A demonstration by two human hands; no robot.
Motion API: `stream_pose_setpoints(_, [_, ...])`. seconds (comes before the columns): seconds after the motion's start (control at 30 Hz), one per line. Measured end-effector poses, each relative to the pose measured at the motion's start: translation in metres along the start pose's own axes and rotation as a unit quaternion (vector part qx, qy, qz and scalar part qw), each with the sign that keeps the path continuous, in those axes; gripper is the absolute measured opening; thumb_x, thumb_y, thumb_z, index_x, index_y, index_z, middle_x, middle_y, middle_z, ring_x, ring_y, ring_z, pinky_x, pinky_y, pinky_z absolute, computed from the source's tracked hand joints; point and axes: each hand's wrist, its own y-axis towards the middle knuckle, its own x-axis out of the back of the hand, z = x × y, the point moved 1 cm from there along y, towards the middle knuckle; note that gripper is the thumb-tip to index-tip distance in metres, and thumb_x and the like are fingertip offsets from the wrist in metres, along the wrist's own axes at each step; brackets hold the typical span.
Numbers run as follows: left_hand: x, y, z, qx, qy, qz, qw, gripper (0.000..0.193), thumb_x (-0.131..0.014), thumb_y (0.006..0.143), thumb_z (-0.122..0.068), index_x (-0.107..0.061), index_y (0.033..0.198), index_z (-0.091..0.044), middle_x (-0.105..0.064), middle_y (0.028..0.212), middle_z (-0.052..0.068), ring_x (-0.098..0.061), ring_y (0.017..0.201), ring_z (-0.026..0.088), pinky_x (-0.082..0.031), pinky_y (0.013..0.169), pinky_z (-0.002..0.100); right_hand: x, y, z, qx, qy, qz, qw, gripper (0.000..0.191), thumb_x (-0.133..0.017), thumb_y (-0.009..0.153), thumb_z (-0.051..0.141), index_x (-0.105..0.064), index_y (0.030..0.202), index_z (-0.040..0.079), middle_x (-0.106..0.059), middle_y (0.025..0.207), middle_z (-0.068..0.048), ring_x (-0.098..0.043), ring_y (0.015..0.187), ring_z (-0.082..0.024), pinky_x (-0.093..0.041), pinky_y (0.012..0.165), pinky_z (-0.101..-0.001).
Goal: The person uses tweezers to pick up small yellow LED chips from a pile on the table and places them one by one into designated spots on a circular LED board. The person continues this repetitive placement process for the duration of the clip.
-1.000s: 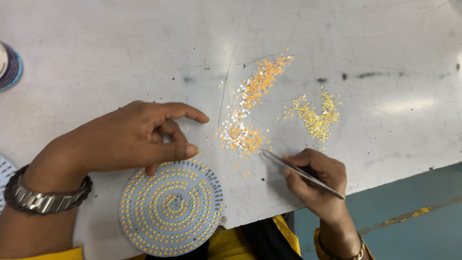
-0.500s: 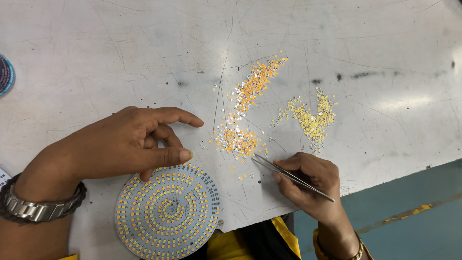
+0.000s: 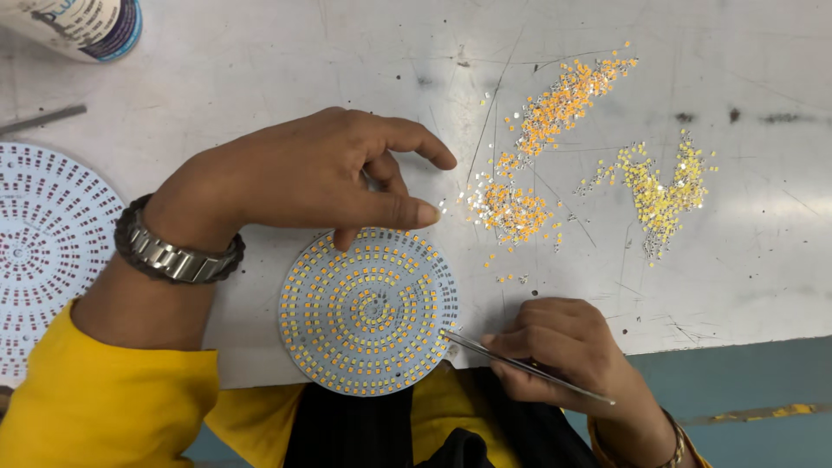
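Pinching slim metal tweezers [image 3: 527, 368] in my right hand [image 3: 563, 355], I set their tip on the right rim of the round LED board [image 3: 368, 310] at the near edge of the scratched white table [image 3: 260, 69]. My left hand [image 3: 321, 173] rests curled behind it, holding nothing. Orange chips [image 3: 529, 156] and yellow chips [image 3: 663, 191] lie heaped toward the far right. Another disc [image 3: 43, 243] sits at the left edge, a can [image 3: 82, 26] in the far-left corner; teal floor [image 3: 754, 390] shows beyond.

- A round board [image 3: 368, 310], ringed with small orange chips, lies flat at the table edge.
- Thin metal tweezers [image 3: 520, 367] are laid slantwise, tip at the board's right rim.
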Motion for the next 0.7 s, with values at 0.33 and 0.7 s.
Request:
stream_pose_setpoints(0.33, [-0.001,0.000,-0.001,0.003,-0.001,-0.002,1.000,0.062,-0.074,0.081,-0.044,-0.064,0.136,-0.018,-0.083,0.076,0.007,-0.068,0.041,0.015,-0.057,0.045,0.029,-0.001,-0.001,0.000,-0.008,-0.002,-0.002,1.000,0.019,-0.082,0.075,0.007,-0.069,0.088,0.003,-0.052,0.061,-0.003,-0.055,0.052,-0.018,-0.040,0.047,-0.0322])
stream_pose_setpoints(0.7, [-0.002,0.003,-0.017,0.041,-0.036,0.008,0.998,0.063,-0.076,0.075,-0.041,-0.065,0.135,-0.024,-0.083,0.071,0.006,-0.062,0.036,0.014,-0.052,0.041,0.030,0.038,-0.022,-0.019,-0.337,-0.047,-0.312,0.887,0.013,-0.071,0.089,0.003,-0.073,0.101,-0.003,-0.067,0.071,-0.005,-0.057,0.062,-0.005,-0.046,0.055,-0.0215])
